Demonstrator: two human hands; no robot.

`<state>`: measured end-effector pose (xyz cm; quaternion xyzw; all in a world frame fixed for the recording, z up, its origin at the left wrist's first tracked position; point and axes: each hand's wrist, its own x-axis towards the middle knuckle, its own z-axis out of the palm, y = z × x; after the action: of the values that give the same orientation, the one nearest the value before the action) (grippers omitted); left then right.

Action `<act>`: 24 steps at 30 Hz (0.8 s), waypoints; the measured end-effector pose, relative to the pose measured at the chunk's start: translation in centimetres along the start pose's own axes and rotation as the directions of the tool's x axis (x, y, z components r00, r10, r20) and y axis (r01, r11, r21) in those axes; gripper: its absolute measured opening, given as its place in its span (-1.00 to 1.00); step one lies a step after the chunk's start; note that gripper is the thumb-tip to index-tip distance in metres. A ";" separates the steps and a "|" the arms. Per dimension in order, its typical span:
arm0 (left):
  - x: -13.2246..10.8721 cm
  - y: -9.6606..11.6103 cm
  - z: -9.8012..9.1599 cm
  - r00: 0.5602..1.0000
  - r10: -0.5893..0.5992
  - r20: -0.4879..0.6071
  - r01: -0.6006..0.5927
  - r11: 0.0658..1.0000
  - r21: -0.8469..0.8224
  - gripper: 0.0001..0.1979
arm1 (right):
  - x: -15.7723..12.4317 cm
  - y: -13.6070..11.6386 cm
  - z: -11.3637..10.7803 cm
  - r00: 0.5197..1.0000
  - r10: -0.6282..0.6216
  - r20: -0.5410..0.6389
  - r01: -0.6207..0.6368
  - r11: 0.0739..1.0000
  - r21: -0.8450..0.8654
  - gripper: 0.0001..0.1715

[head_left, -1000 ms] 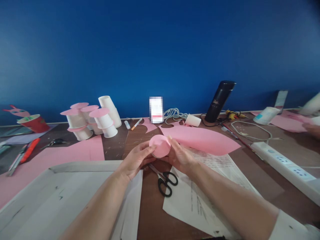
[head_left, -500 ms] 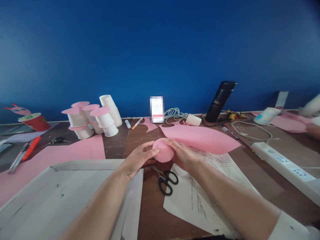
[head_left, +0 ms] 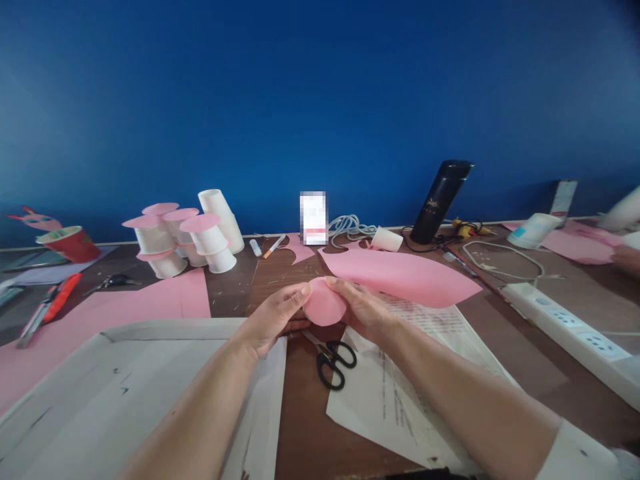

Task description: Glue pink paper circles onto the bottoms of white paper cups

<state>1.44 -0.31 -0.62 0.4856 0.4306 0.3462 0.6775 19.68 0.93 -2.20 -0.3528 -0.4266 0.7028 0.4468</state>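
Observation:
Both my hands hold one small cup with a pink paper disc (head_left: 324, 305) covering its top, just above the brown table. My left hand (head_left: 273, 317) grips its left side, thumb and forefinger curled over the disc's edge. My right hand (head_left: 364, 311) wraps round its right side, fingers pressed on the disc. The disc faces me, so the cup beneath is almost hidden. Black-handled scissors (head_left: 330, 358) lie on the table right below my hands.
A large pink paper sheet (head_left: 400, 275) lies behind my hands, printed white paper (head_left: 400, 400) under my right arm. Several white cups with pink discs (head_left: 185, 237) stand back left. A black flask (head_left: 440, 200), a power strip (head_left: 565, 327) and cables are at right.
The pink-topped cup has tilted toward me and dropped a little between my hands. My fingers have closed further over the disc's rim.

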 end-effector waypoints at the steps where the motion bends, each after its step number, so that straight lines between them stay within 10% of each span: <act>1: 0.0 0.0 0.0 1.000 0.001 -0.003 -0.001 1.000 -0.007 -0.44 | 0.0 0.0 0.0 1.000 -0.003 -0.017 0.003 1.000 -0.013 -0.64; 24: 0.0 0.5 0.4 0.986 0.043 -0.162 -0.033 0.997 0.063 -0.35 | -0.2 0.4 -0.2 0.991 -0.013 -0.132 0.003 0.997 -0.072 -0.56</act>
<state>1.81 -0.31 -0.06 0.4839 0.4855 0.3846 0.6182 19.78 0.71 -2.64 -0.4127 -0.4224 0.6603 0.4640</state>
